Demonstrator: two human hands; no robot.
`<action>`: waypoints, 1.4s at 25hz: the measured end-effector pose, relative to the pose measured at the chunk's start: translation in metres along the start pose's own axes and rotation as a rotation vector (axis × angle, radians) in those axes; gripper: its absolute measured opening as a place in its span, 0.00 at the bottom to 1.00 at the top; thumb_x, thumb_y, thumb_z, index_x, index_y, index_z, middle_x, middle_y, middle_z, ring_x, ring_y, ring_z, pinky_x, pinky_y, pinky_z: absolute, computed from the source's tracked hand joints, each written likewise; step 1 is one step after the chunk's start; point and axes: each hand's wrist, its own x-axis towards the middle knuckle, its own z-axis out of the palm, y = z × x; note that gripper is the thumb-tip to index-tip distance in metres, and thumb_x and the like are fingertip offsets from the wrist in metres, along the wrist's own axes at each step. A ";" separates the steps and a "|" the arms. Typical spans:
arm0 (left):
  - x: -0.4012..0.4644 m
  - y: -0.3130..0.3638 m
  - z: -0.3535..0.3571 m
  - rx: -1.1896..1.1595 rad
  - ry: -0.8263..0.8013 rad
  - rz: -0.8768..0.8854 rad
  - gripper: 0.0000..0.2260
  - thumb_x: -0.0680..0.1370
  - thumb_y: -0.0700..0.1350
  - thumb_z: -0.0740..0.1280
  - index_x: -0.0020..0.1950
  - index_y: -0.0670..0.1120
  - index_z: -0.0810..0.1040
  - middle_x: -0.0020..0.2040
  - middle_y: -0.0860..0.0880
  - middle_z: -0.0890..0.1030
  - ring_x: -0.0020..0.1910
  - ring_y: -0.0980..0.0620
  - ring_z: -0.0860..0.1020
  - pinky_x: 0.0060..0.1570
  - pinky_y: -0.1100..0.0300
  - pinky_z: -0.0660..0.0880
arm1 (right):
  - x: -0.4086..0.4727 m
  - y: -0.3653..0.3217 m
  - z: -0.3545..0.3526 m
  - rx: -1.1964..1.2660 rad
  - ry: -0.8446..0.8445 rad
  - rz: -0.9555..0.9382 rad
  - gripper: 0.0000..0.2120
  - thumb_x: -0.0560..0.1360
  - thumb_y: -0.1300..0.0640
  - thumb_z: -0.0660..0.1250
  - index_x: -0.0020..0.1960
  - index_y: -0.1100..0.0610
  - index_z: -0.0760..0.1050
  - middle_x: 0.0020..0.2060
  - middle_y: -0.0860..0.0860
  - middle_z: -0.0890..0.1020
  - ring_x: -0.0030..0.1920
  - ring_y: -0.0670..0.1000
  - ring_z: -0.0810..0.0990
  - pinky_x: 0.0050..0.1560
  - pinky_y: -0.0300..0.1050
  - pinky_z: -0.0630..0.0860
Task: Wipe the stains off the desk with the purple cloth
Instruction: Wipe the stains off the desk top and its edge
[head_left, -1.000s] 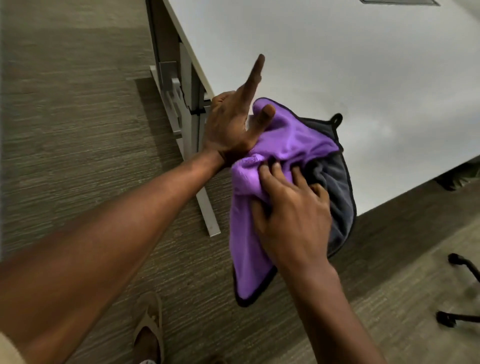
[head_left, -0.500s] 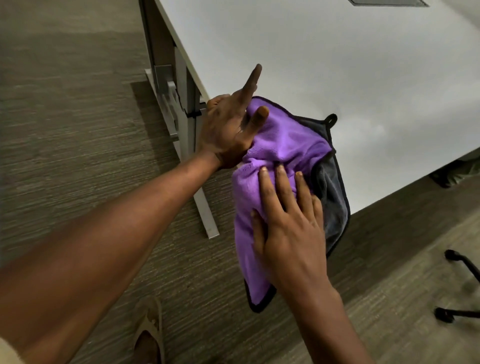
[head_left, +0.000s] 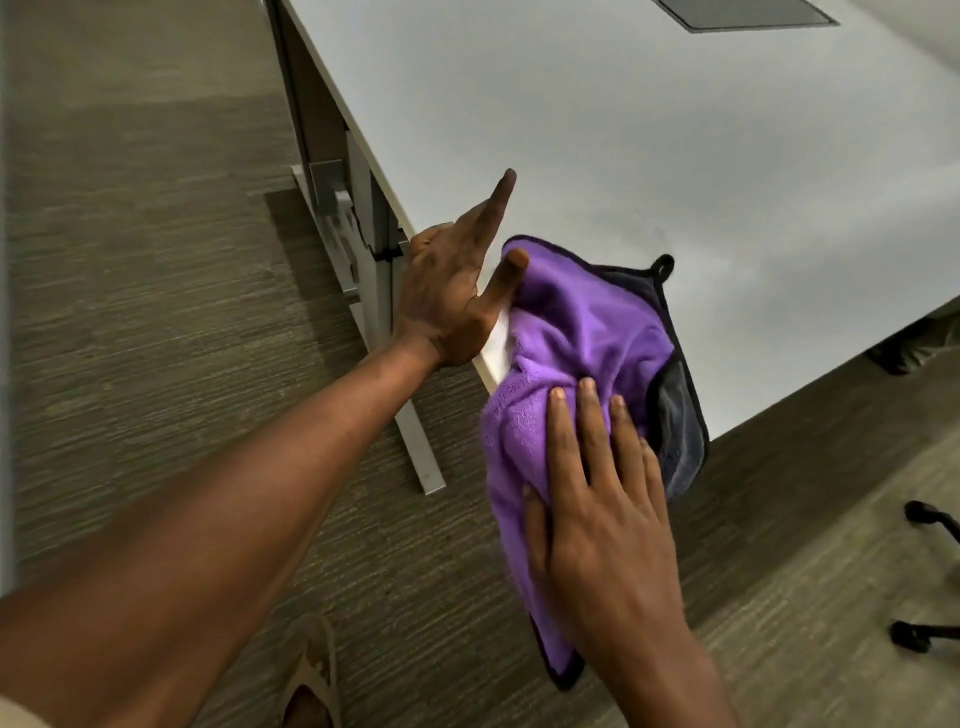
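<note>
Since a moment ago, right hand has flattened, fingers straight and together, pressing purple cloth draped over the desk corner; left hand at that corner's edge, fingers spread

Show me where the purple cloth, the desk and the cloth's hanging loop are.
Purple cloth (head_left: 587, 332): head view, on its purple top face.
Desk (head_left: 597, 130): head view, bare white top.
Hanging loop (head_left: 665, 263): head view, on the black loop.
</note>
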 end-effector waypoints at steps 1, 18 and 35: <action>0.000 0.000 -0.001 0.005 -0.009 -0.003 0.38 0.81 0.69 0.40 0.83 0.46 0.58 0.71 0.46 0.77 0.63 0.50 0.77 0.66 0.57 0.65 | 0.005 -0.001 -0.001 -0.007 -0.011 0.021 0.35 0.82 0.44 0.53 0.84 0.52 0.44 0.84 0.54 0.49 0.84 0.60 0.47 0.80 0.58 0.50; 0.000 0.001 -0.003 0.071 -0.070 -0.025 0.32 0.83 0.63 0.46 0.84 0.50 0.56 0.70 0.51 0.77 0.62 0.51 0.77 0.68 0.47 0.67 | -0.019 0.009 -0.006 -0.036 0.021 0.081 0.36 0.82 0.38 0.50 0.84 0.54 0.51 0.84 0.57 0.54 0.83 0.61 0.54 0.80 0.57 0.52; -0.001 -0.002 -0.001 0.022 -0.073 -0.026 0.30 0.84 0.62 0.47 0.84 0.50 0.56 0.79 0.50 0.69 0.71 0.52 0.73 0.71 0.44 0.66 | -0.016 0.006 0.002 -0.014 0.054 -0.026 0.33 0.80 0.45 0.54 0.84 0.51 0.55 0.83 0.54 0.56 0.83 0.61 0.55 0.79 0.60 0.59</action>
